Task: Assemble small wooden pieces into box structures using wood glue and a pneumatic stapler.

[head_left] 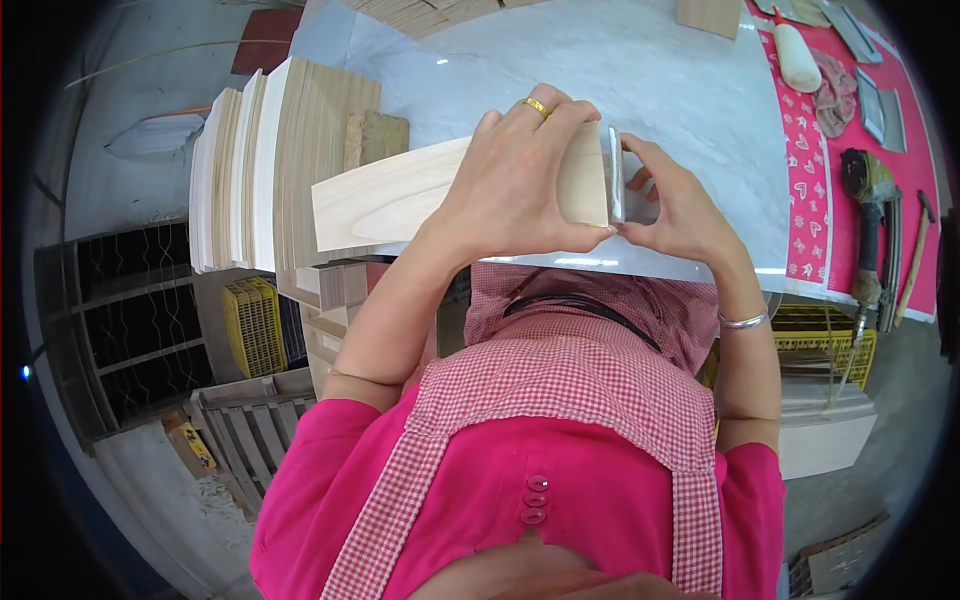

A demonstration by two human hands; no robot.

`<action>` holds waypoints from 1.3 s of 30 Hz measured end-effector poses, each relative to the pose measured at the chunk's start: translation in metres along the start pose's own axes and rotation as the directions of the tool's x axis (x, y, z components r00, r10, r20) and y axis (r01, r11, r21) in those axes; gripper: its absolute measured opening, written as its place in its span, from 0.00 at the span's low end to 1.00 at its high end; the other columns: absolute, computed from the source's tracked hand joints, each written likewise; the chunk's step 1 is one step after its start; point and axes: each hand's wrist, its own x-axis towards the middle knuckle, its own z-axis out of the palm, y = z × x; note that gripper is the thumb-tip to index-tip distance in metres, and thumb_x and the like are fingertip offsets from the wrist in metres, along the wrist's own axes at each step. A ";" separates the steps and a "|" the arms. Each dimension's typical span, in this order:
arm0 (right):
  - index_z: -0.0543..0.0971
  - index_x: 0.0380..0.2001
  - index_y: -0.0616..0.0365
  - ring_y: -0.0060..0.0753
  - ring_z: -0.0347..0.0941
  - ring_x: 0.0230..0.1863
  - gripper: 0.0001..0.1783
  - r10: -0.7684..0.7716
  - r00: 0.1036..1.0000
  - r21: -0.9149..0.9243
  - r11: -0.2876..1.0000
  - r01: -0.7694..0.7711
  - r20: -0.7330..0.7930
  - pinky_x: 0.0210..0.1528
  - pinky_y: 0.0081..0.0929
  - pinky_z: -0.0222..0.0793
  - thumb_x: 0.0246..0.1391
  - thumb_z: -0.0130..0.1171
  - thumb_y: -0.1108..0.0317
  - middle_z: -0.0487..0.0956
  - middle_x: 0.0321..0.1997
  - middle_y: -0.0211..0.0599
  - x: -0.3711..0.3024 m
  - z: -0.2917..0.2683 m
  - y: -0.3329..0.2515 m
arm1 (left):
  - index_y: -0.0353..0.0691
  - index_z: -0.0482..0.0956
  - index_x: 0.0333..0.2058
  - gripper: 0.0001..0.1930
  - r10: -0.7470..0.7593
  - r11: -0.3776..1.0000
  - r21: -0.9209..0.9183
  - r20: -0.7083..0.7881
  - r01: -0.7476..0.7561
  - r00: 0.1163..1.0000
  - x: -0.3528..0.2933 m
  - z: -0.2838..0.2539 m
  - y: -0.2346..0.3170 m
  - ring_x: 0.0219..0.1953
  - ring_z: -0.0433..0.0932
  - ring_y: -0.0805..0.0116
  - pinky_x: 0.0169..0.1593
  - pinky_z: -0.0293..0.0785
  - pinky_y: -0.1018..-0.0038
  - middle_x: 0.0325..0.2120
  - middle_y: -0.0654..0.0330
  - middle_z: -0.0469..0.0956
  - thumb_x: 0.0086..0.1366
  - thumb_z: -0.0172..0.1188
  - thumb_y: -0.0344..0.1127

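Note:
A pale wooden board (390,205) lies level over the near edge of the table, its long side running left to right. My left hand (505,190) is closed round it near its right end, thumb on the near edge and fingers over the far edge. Just beyond that end, a thin flat piece with a whitish edge (615,175) stands upright, with a narrow gap to the board. My right hand (690,205) pinches this piece between thumb and fingers from the right. Its exact kind does not show.
Stacked boards (320,130) stand at the left, with a small wooden block (378,138) beside them. On the pink cloth (805,200) at the right lie a white squeeze bottle (797,60), a rag (834,95), a dark hand tool with a hose (868,200) and a hammer (916,255).

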 end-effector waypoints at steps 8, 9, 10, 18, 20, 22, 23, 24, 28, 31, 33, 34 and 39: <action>0.63 0.66 0.59 0.36 0.75 0.42 0.52 -0.005 1.000 -0.004 1.000 0.005 -0.020 0.41 0.30 0.74 0.33 0.73 0.71 0.75 0.52 0.41 -0.001 0.002 0.002 | 0.37 0.71 0.54 0.45 0.012 1.000 -0.029 0.019 -0.012 1.000 0.005 0.008 -0.003 0.48 0.74 0.53 0.49 0.67 0.62 0.48 0.53 0.71 0.34 0.75 0.46; 0.63 0.66 0.59 0.36 0.75 0.42 0.52 -0.004 1.000 -0.006 1.000 0.004 -0.018 0.41 0.30 0.74 0.33 0.73 0.71 0.75 0.52 0.41 -0.001 0.002 0.002 | 0.37 0.71 0.54 0.45 0.013 1.000 -0.027 0.022 -0.012 1.000 0.006 0.009 -0.003 0.48 0.74 0.53 0.49 0.67 0.62 0.48 0.53 0.71 0.34 0.75 0.46; 0.63 0.66 0.59 0.36 0.75 0.42 0.52 -0.004 1.000 -0.002 1.000 0.004 -0.019 0.41 0.30 0.74 0.33 0.73 0.71 0.75 0.52 0.41 -0.001 0.002 0.002 | 0.37 0.71 0.54 0.45 0.015 0.999 -0.029 0.023 -0.015 1.000 0.007 0.010 -0.003 0.48 0.74 0.53 0.49 0.67 0.62 0.48 0.53 0.71 0.34 0.75 0.46; 0.65 0.64 0.59 0.43 0.77 0.40 0.49 -0.030 0.999 -0.031 0.999 0.029 -0.035 0.43 0.36 0.77 0.34 0.74 0.68 0.76 0.54 0.45 -0.001 0.003 0.003 | 0.38 0.71 0.55 0.45 0.024 0.999 -0.049 0.043 -0.022 0.999 0.010 0.014 -0.006 0.48 0.74 0.53 0.50 0.67 0.62 0.48 0.53 0.71 0.34 0.75 0.46; 0.65 0.64 0.59 0.43 0.77 0.40 0.49 -0.032 0.999 -0.032 0.999 0.031 -0.034 0.43 0.36 0.77 0.34 0.74 0.67 0.76 0.54 0.45 -0.001 0.002 0.004 | 0.38 0.70 0.55 0.45 0.023 0.998 -0.058 0.049 -0.020 0.999 0.010 0.014 -0.005 0.48 0.74 0.53 0.50 0.67 0.62 0.48 0.53 0.71 0.34 0.75 0.46; 0.65 0.64 0.59 0.43 0.77 0.40 0.49 -0.033 0.999 -0.032 0.999 0.032 -0.033 0.43 0.36 0.77 0.34 0.74 0.67 0.76 0.54 0.45 0.000 0.003 0.004 | 0.38 0.70 0.55 0.45 0.025 0.998 -0.059 0.049 -0.022 0.998 0.010 0.015 -0.006 0.48 0.74 0.54 0.50 0.67 0.62 0.48 0.53 0.71 0.34 0.75 0.46; 0.65 0.64 0.59 0.43 0.77 0.40 0.49 -0.030 0.999 -0.031 0.999 0.030 -0.031 0.43 0.36 0.77 0.34 0.74 0.67 0.76 0.54 0.45 0.000 0.002 0.003 | 0.38 0.70 0.55 0.45 0.027 0.998 -0.062 0.048 -0.024 0.998 0.010 0.016 -0.007 0.48 0.74 0.54 0.50 0.67 0.62 0.48 0.53 0.71 0.34 0.75 0.46; 0.65 0.64 0.59 0.43 0.77 0.40 0.49 -0.028 0.999 -0.030 0.999 0.028 -0.029 0.43 0.36 0.77 0.34 0.74 0.67 0.76 0.54 0.45 0.000 0.002 0.003 | 0.38 0.70 0.55 0.45 0.028 0.998 -0.065 0.047 -0.025 0.999 0.010 0.017 -0.008 0.48 0.73 0.54 0.50 0.67 0.62 0.48 0.53 0.71 0.34 0.75 0.46; 0.65 0.64 0.59 0.43 0.77 0.40 0.49 -0.024 0.999 -0.028 0.999 0.023 -0.025 0.43 0.36 0.77 0.34 0.74 0.67 0.75 0.55 0.45 0.000 0.002 0.004 | 0.38 0.70 0.55 0.45 0.027 0.997 -0.069 0.056 -0.024 0.998 0.011 0.017 -0.009 0.48 0.73 0.54 0.50 0.67 0.63 0.48 0.53 0.71 0.34 0.75 0.46; 0.65 0.64 0.60 0.43 0.77 0.40 0.49 -0.025 0.999 -0.027 0.999 0.025 -0.024 0.43 0.36 0.77 0.33 0.73 0.67 0.75 0.55 0.45 0.000 0.001 0.004 | 0.38 0.70 0.56 0.46 0.035 0.997 -0.073 0.050 -0.031 0.998 0.012 0.019 -0.008 0.48 0.73 0.54 0.50 0.66 0.63 0.48 0.53 0.71 0.34 0.75 0.46; 0.65 0.64 0.60 0.43 0.77 0.40 0.50 -0.028 0.999 -0.028 0.999 0.027 -0.021 0.43 0.36 0.77 0.33 0.73 0.67 0.75 0.54 0.45 0.000 0.001 0.005 | 0.38 0.70 0.56 0.46 0.037 0.996 -0.077 0.048 -0.034 0.998 0.012 0.019 -0.009 0.48 0.73 0.54 0.50 0.66 0.63 0.48 0.53 0.71 0.34 0.75 0.46; 0.65 0.64 0.60 0.43 0.77 0.40 0.50 -0.027 0.999 -0.028 0.999 0.026 -0.020 0.43 0.36 0.77 0.33 0.73 0.67 0.75 0.54 0.45 0.000 0.001 0.005 | 0.38 0.70 0.56 0.46 0.036 0.996 -0.079 0.049 -0.032 0.998 0.011 0.020 -0.009 0.48 0.73 0.54 0.50 0.66 0.63 0.48 0.53 0.71 0.34 0.75 0.46; 0.65 0.63 0.60 0.43 0.77 0.40 0.49 -0.026 1.000 -0.025 0.999 0.026 -0.017 0.43 0.36 0.77 0.33 0.73 0.67 0.75 0.53 0.45 0.001 0.002 0.005 | 0.38 0.70 0.56 0.46 0.031 0.996 -0.084 0.054 -0.027 0.998 0.011 0.020 -0.010 0.48 0.73 0.54 0.49 0.66 0.62 0.48 0.53 0.71 0.34 0.75 0.46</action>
